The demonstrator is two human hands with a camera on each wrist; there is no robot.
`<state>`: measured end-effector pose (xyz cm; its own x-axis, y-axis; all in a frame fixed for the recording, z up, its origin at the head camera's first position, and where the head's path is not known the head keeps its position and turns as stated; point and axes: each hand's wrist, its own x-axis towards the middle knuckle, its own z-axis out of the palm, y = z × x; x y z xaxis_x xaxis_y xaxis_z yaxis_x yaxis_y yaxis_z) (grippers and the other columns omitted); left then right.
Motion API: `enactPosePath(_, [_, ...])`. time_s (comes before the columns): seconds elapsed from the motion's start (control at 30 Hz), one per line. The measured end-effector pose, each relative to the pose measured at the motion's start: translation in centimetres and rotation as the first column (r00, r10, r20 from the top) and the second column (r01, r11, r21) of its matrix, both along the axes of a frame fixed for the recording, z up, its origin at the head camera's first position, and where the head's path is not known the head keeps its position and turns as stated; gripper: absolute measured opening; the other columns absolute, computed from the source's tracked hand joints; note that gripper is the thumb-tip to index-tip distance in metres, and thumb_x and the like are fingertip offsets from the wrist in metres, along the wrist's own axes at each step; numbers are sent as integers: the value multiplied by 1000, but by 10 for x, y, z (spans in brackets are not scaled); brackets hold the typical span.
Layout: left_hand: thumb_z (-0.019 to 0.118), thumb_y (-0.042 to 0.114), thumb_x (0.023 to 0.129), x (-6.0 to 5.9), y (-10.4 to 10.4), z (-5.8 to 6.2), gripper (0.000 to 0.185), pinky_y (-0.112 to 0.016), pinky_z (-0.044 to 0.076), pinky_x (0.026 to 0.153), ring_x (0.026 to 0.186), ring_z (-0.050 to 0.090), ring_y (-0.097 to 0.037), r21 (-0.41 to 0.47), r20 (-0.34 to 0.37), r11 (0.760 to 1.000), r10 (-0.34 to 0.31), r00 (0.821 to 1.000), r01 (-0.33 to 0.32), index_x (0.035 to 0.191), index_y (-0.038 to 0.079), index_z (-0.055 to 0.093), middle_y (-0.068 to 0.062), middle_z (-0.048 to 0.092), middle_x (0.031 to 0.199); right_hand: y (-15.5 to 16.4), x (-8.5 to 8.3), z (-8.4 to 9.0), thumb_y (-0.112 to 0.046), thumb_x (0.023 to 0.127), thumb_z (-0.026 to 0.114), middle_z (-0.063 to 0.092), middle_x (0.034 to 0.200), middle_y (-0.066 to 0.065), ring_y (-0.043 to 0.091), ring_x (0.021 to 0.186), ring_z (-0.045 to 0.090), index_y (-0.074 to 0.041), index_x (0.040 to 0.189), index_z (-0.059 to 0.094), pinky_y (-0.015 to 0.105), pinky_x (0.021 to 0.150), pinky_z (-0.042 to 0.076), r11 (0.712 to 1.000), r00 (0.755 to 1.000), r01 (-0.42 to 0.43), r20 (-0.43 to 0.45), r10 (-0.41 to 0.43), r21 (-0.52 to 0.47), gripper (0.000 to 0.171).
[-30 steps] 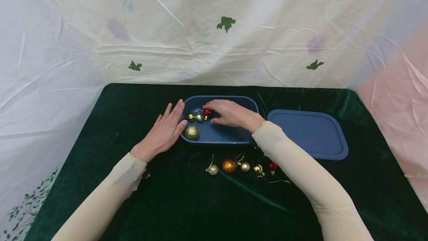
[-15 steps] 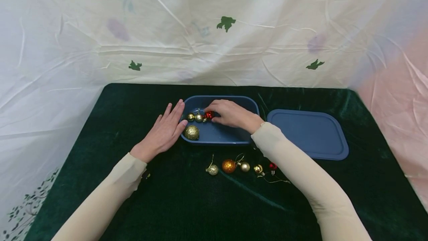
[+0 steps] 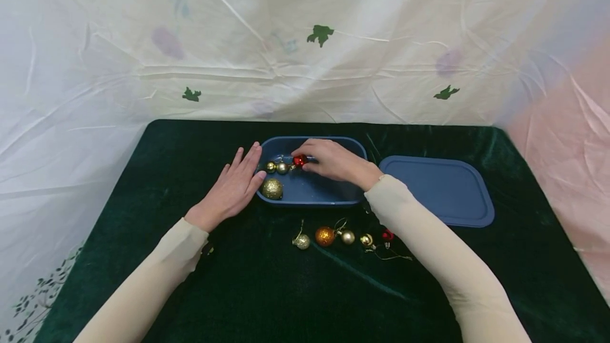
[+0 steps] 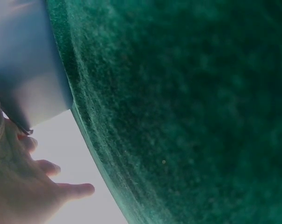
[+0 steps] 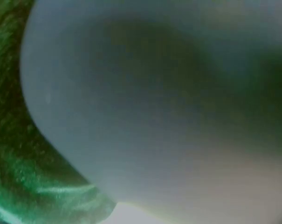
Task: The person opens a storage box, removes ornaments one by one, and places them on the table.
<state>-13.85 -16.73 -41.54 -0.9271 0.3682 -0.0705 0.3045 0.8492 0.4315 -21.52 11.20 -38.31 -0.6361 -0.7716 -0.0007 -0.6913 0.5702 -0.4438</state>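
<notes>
The right hand (image 3: 333,162) reaches into the blue container (image 3: 329,197), fingertips pinching a small red bauble (image 3: 299,160) beside two small gold baubles (image 3: 276,167) near the container's left end. The left hand (image 3: 233,187) lies flat with straight fingers against the container's left outer wall, holding nothing.

The red bauble looks light, hard, glossy and probably slippery; likely thin-shelled and fragile. Best hold, judged: a gentle pinch on the sphere or on its cap and loop.

A larger glitter gold bauble (image 3: 272,189) sits in the near-left corner. On the green velvet cloth (image 3: 143,184) in front lies a row of loose baubles (image 3: 333,237) with trailing strings, which could snag. The blue lid (image 3: 438,189) rests to the right, apart. Nothing blocks the pinch but the neighbouring gold baubles.
</notes>
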Motion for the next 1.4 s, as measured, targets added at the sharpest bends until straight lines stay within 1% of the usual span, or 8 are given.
enactPosePath(0.13, [28, 45, 113, -1, -1, -1, 68, -73, 12, 119, 158, -4, -39, 3, -11, 1000, 0, 1000, 0, 168, 18, -1, -3, -4, 175, 6, 5, 7, -21, 103, 68, 62, 138, 6, 23, 129, 57, -10, 141, 64, 43, 111, 45, 1000, 1000, 12, -5, -13, -18, 40])
enactPosePath(0.27, [28, 46, 113, -1, -1, -1, 68, -73, 12, 119, 158, -5, -39, 4, -10, 1000, -4, 1000, 4, 168, 18, -2, -2, -6, 174, 12, 11, 12, -21, 103, 68, 63, 137, 8, 24, 128, 58, -9, 142, 64, 44, 109, 47, 999, 999, 19, -26, -20, -42, 41])
enactPosePath(0.6, [19, 55, 111, 0, -1, 0, 71, -73, 11, 119, 158, -6, -38, 5, -11, 1000, -15, 1000, 15, 167, 18, -3, -2, -7, 174, 33, 30, 19, -24, 102, 69, 63, 138, 8, 24, 128, 58, -11, 142, 63, 45, 108, 48, 995, 997, 40, -56, -45, -94, 43])
enactPosePath(0.7, [21, 53, 112, 0, -1, 0, 70, -73, 11, 119, 158, -6, -39, 6, -13, 1000, -15, 1000, 15, 167, 18, -3, -4, -6, 174, 39, 36, 21, -26, 102, 69, 63, 138, 8, 24, 129, 58, -11, 142, 63, 45, 108, 48, 993, 996, 36, -72, -44, -111, 43])
enactPosePath(0.97, [19, 55, 111, 0, -1, 0, 71, -73, 12, 119, 158, -5, -40, 4, -19, 1000, -13, 1000, 13, 168, 17, -2, -3, -7, 174, 53, 52, 26, -26, 102, 68, 61, 141, 8, 26, 130, 57, -12, 144, 62, 48, 108, 47, 988, 995, 70, -59, -79, -139, 45])
enactPosePath(1.13, [16, 58, 110, 0, -1, 0, 73, -73, 11, 119, 158, -4, -41, 4, -15, 1000, -15, 1000, 15, 168, 18, -2, -4, -6, 174, 62, 61, 28, -24, 102, 69, 62, 140, 8, 25, 127, 59, -12, 144, 62, 47, 105, 50, 983, 994, 79, -64, -90, -167, 44])
enactPosePath(1.27, [18, 55, 111, 0, 0, 1, 71, -72, 11, 119, 158, -5, -41, 1, -9, 1000, -15, 1000, 15, 168, 18, -3, -4, -7, 174, 70, 68, 30, -22, 101, 70, 62, 139, 8, 24, 125, 60, -11, 143, 62, 46, 102, 52, 976, 993, 86, -63, -101, -198, 44])
enactPosePath(1.4, [21, 52, 112, -1, 0, 1, 70, -72, 11, 119, 158, -5, -41, -5, -8, 1000, -14, 1000, 14, 168, 18, -3, -5, -6, 174, 77, 76, 33, -22, 101, 70, 61, 140, 8, 25, 126, 60, -11, 144, 62, 47, 101, 53, 972, 992, 103, -53, -117, -213, 45])
